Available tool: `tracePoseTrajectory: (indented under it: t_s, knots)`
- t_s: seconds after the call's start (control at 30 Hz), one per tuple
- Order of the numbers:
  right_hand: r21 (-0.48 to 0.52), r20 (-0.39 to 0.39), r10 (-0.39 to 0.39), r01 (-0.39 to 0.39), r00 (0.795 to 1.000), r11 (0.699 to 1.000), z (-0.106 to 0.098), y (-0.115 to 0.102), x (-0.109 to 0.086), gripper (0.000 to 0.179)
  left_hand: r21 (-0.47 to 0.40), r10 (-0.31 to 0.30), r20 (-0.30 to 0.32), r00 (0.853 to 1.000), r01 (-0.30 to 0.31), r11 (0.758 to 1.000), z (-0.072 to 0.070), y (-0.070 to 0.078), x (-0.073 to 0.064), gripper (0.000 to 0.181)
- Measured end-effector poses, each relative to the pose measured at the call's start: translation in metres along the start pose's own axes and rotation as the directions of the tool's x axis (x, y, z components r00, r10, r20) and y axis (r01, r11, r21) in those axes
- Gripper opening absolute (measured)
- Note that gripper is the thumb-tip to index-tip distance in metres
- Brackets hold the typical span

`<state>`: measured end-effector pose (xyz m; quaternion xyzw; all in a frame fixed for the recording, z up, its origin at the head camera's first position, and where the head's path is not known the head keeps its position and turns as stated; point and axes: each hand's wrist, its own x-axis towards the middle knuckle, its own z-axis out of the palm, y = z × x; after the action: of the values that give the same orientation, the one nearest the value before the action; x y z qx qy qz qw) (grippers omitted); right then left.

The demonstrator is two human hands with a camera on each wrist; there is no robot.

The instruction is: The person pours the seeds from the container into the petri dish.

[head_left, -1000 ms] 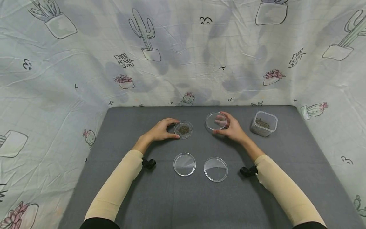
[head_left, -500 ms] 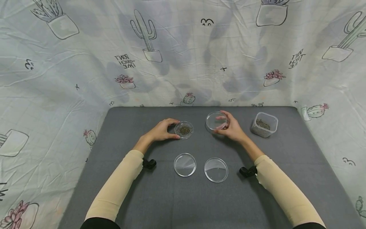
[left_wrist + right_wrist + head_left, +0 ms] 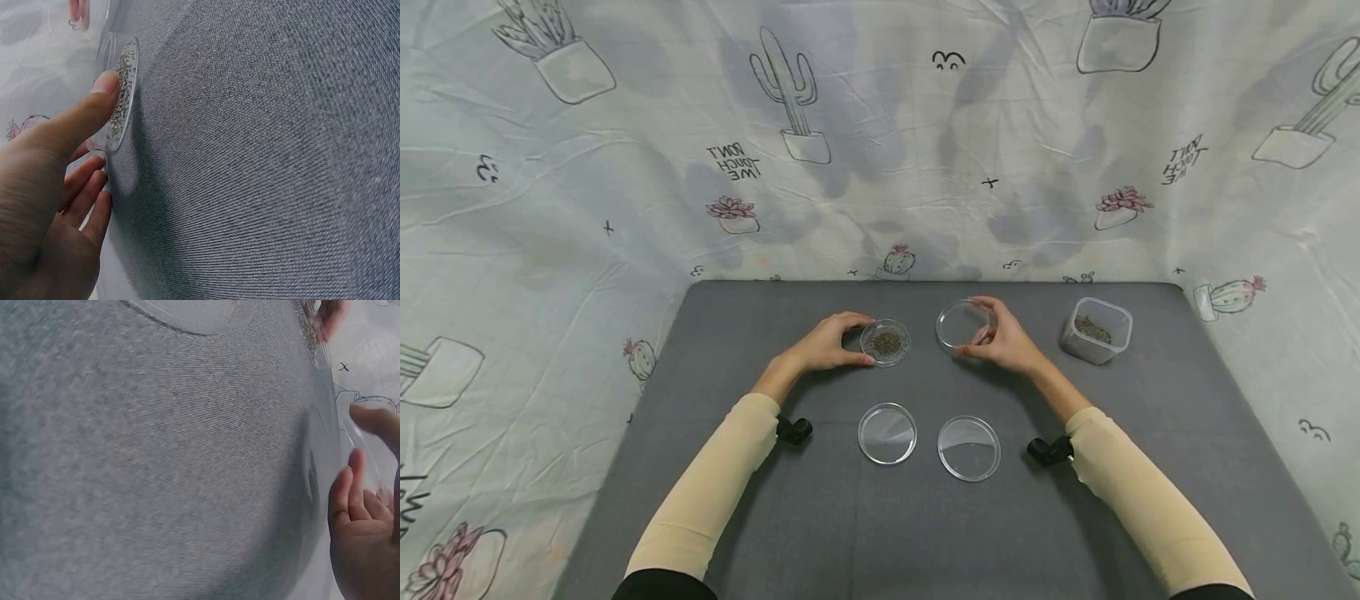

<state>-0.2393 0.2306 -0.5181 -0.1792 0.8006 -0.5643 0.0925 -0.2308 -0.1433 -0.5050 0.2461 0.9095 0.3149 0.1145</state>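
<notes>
So the left hand [image 3: 37, 187] has a clear shallow dish [image 3: 127, 103] pinched, thumb [image 3: 84, 115] across its near wall and at least one finger round behind. Inside there's a scatter of tiny brownish-green grains [image 3: 117, 122]. From here the dish lines up with the table [image 3: 262, 156] edge, where grey fabric meets a pale printed cloth [image 3: 44, 75]. Its shadow falls on the grey; can't tell if it's actually touching down. The other fingers fan out along that same edge.
</notes>
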Motion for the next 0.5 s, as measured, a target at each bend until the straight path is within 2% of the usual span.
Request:
tracePoseTrajectory:
  t_s: [0.13, 0.17, 0.3, 0.37, 0.4, 0.5]
  knots:
    - [-0.069, 0.007, -0.016, 0.017, 1.000, 0.997, 0.005, -0.005, 0.002, 0.098, -0.025, 0.024, -0.003, 1.000, -0.024, 0.999, 0.000, -0.004, -0.001, 0.079]
    - [-0.088, 0.005, -0.017, 0.018, 1.000, 0.996, 0.006, -0.006, 0.003, 0.097, -0.031, 0.055, -0.007, 0.998, -0.056, 0.998, 0.003, -0.013, 0.001, 0.082]
    - [-0.123, -0.001, -0.016, 0.016, 1.000, 0.992, 0.009, -0.011, 0.004, 0.095, -0.036, 0.102, -0.023, 0.994, -0.103, 0.994, 0.004, -0.020, 0.002, 0.083]
    - [-0.120, -0.001, -0.015, 0.015, 1.000, 0.993, 0.011, -0.012, 0.005, 0.096, -0.031, 0.099, -0.017, 0.995, -0.099, 0.995, 0.004, -0.020, 0.002, 0.082]
    - [-0.111, 0.003, -0.014, 0.015, 1.000, 0.994, 0.011, -0.012, 0.006, 0.097, -0.027, 0.071, -0.011, 0.997, -0.071, 0.997, 0.001, -0.012, 0.000, 0.079]
    - [-0.118, 0.007, -0.012, 0.013, 1.000, 0.993, 0.012, -0.013, 0.007, 0.100, -0.014, 0.026, 0.013, 1.000, -0.025, 1.000, -0.002, -0.003, -0.001, 0.078]
